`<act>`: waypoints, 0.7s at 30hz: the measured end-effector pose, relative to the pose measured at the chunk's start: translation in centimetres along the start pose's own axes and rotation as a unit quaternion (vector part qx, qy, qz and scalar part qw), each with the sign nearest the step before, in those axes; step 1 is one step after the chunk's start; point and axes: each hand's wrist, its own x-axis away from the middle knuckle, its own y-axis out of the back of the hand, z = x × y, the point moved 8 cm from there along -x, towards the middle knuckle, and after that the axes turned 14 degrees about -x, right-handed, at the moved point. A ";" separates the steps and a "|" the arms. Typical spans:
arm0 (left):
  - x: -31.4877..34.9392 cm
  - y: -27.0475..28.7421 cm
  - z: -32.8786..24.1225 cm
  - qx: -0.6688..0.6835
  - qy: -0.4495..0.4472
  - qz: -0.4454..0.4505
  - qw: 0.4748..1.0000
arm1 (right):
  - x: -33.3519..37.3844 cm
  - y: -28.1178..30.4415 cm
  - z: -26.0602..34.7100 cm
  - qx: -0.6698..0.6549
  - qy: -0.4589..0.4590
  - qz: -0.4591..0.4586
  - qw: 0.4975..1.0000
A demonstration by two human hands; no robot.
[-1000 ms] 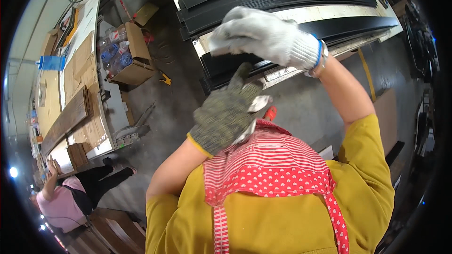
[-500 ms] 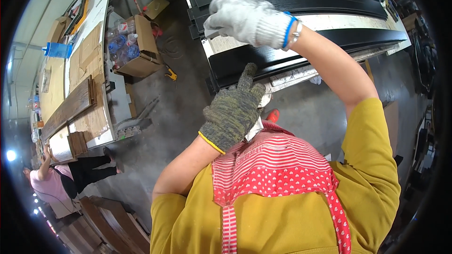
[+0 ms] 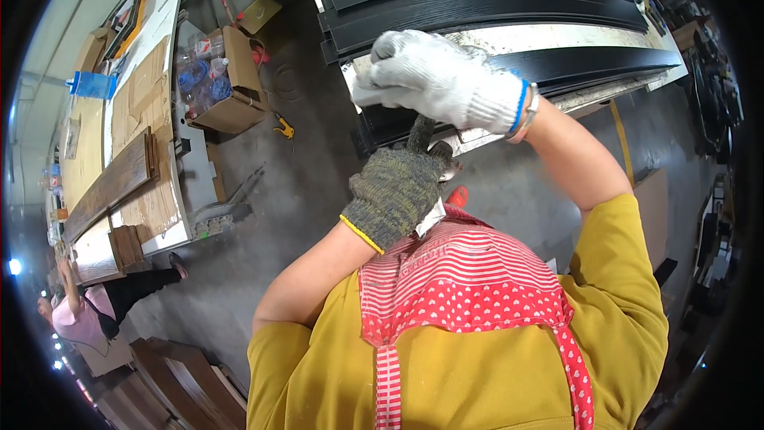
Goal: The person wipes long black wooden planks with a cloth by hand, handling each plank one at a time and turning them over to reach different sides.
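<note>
In the head view, the near black plank (image 3: 589,64) lies along the near side of the counter (image 3: 549,35), its left end partly hidden by both hands. A stack of black planks (image 3: 477,9) sits behind it. The left hand (image 3: 395,191), in a grey-green glove, points its index finger toward the near plank; the other fingers look curled by something whitish, but whether they grip it I cannot tell. The right hand (image 3: 454,84), in a white glove, is over the plank's left part, fingers bent together; a pale pad may be pinched there, though it blends with the glove.

As I judge it, a sideways push could slide the plank off, since it lies so close to the edge, and grit on either glove could scratch its smooth dark face.
</note>
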 end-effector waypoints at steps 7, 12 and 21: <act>0.8 -1.3 0.6 -0.040 -0.011 -0.076 0.996 | -0.4 -1.9 1.8 -0.015 -0.061 0.147 0.987; -0.3 -0.4 0.6 0.031 0.031 -0.024 0.999 | -1.6 1.0 -1.8 0.107 -0.102 0.012 0.989; -0.5 -1.7 1.2 0.029 0.046 0.026 0.998 | -0.1 0.4 -2.8 0.109 -0.188 0.001 0.976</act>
